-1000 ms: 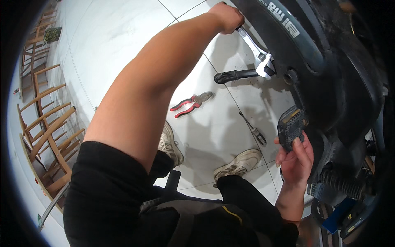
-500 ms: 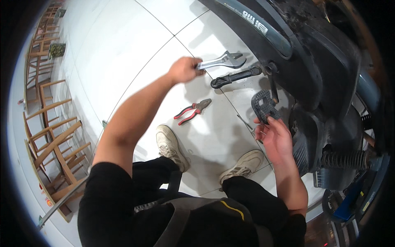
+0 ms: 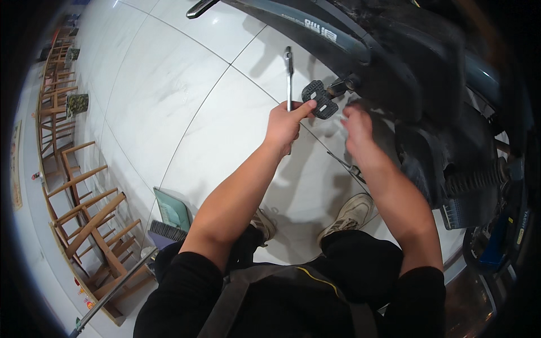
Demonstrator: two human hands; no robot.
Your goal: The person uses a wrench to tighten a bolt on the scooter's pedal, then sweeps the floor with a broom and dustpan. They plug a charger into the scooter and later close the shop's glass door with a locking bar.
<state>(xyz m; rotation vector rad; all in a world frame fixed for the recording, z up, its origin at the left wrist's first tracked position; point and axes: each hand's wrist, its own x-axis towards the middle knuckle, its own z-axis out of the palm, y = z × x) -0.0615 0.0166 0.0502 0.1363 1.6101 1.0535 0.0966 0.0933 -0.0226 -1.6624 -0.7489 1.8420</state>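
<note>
My left hand (image 3: 284, 127) is closed around a silver adjustable wrench (image 3: 289, 70), seen edge-on with its head pointing away from me. The same hand's thumb rests on a black ridged pedal (image 3: 320, 100), which sits at the end of a short dark crank (image 3: 339, 87) on the vehicle's side. Just right of the pedal, my right hand (image 3: 359, 127) is blurred by motion, and its fingers cannot be read clearly. On the floor below lies a thin-shafted tool (image 3: 350, 167), perhaps a screwdriver, partly beside my right forearm.
A dark two-wheeled vehicle (image 3: 389, 73) fills the right side, with a coil spring (image 3: 476, 179) toward its rear. Wooden chairs (image 3: 93, 219) line the left. A green dustpan (image 3: 172, 208) and a dark brush (image 3: 167, 231) are beside my left arm. My shoes (image 3: 346, 217) stand on white tiles.
The wrench in my left hand has come right and turned upright beside the pedal. My right hand has moved farther away from me and off the pedal. The red-handled pliers no longer show.
</note>
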